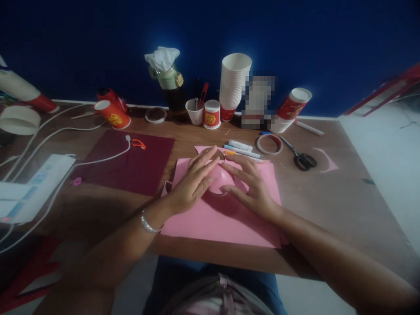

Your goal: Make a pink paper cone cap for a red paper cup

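Both hands rest on a rounded pink paper piece (221,179) in the middle of stacked pink sheets (223,223). My left hand (195,179) lies over its left side, fingers stretched out and pointing to the upper right. From the right, my right hand (247,181) reaches over the other edge with its fingers spread. Neither hand is wrapped round anything. The piece's upper part is partly hidden under the fingertips. Just beyond the fingers lie a glue stick (240,145) and marker pens (244,152).
Scissors (303,159), a tape roll (269,144) and a pink offcut (328,161) lie to the right. At left are a dark red sheet (131,170), white cables and a power strip (39,183). Stacked paper cups (235,83) and a tissue-topped holder (169,81) stand along the blue wall.
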`<state>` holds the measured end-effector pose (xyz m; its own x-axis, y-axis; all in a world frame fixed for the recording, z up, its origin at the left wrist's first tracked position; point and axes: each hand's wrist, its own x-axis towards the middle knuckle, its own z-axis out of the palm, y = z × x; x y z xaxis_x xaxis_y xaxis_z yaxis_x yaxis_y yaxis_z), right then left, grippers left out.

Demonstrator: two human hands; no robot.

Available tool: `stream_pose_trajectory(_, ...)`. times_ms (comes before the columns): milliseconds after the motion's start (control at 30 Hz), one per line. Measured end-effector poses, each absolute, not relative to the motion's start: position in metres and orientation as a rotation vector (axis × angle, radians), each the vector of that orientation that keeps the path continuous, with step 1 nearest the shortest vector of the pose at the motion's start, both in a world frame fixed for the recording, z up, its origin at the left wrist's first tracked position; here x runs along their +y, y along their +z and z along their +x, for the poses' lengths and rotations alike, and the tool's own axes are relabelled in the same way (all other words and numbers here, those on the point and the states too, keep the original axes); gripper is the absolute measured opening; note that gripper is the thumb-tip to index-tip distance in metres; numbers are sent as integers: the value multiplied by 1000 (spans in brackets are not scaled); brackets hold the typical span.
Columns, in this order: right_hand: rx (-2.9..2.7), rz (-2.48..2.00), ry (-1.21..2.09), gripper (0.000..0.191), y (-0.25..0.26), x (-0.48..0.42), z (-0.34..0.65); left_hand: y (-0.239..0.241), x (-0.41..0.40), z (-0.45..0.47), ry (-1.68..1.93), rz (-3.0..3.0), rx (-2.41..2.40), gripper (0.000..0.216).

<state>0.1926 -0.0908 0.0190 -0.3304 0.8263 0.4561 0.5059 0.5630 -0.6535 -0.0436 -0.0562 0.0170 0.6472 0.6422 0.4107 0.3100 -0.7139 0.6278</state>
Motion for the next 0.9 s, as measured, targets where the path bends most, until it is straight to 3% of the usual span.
stream_pose_trajectory(200,-1968,-1024,567,58,19,-91,194,22,-57,-47,833,2353,759,58)
stream_pose_trajectory(400,-1943,-1011,598,56,22,-92,196,24,-57,-46,811,2369,801,72)
stream_pose_trajectory(900,-1968,-1007,553,56,26,-93,191,22,-56,-46,825,2252,699,60)
